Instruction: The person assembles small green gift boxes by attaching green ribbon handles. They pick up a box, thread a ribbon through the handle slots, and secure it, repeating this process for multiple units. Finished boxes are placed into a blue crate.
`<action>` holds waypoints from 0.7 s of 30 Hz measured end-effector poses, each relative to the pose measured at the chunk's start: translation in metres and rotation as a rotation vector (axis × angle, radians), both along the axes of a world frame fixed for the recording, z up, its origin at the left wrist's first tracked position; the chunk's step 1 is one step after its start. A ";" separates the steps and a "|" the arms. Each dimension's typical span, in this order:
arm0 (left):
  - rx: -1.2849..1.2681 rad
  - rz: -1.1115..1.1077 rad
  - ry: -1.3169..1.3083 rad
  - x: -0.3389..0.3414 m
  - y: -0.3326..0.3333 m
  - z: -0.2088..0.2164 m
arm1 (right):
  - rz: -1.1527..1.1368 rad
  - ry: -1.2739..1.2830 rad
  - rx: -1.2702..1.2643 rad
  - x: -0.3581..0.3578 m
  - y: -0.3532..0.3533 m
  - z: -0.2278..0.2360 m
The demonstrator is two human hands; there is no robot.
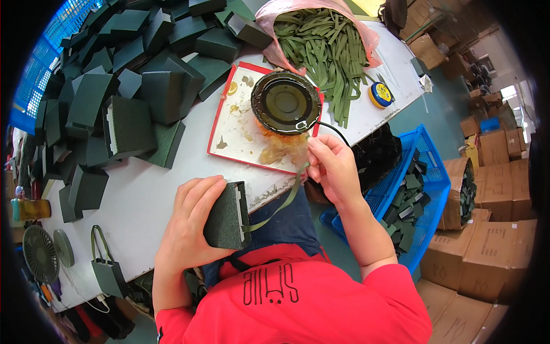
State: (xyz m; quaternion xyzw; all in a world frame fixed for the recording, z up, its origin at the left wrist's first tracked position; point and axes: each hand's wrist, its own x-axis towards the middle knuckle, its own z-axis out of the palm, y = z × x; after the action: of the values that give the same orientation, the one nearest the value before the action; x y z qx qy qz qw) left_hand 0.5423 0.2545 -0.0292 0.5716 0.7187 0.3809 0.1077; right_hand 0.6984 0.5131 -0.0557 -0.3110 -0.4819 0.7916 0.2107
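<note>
My left hand [186, 221] is wrapped round a small dark green box [223, 221] at the table's front edge. From the box's right side a thin green ribbon [281, 209] curves up to my right hand [335, 163], which pinches its other end between thumb and fingers. Just beyond that hand stands a round pot [286, 103] of amber, glue-like liquid, with yellowish drips hanging below its rim. The pot rests on a white board with a red border [220, 123], stained with dried smears.
Dark green boxes [166, 92] are heaped at the far left. A pink plastic bag [366, 37] spills green ribbons [326, 57] beside a blue-and-yellow round tin [380, 94]. A green bag with handles [109, 275] and a fan [41, 252] lie left. Blue crates [427, 172] and cartons [475, 252] stand right.
</note>
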 end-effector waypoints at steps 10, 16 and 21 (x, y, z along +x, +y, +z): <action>0.073 -0.135 -0.113 -0.007 0.007 0.001 | 0.543 -0.137 0.024 0.004 -0.046 0.036; 0.107 -0.160 -0.119 -0.007 0.009 0.001 | 0.568 -0.139 0.045 -0.007 -0.054 0.030; 0.114 -0.164 -0.116 -0.007 0.009 -0.001 | 0.602 -0.197 0.099 -0.010 -0.052 0.029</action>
State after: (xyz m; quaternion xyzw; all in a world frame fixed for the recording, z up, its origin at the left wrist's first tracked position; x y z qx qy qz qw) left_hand 0.5356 0.2640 -0.0300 0.6105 0.6394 0.4435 0.1474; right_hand 0.6880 0.4610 -0.0271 -0.2189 -0.6082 0.7602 -0.0657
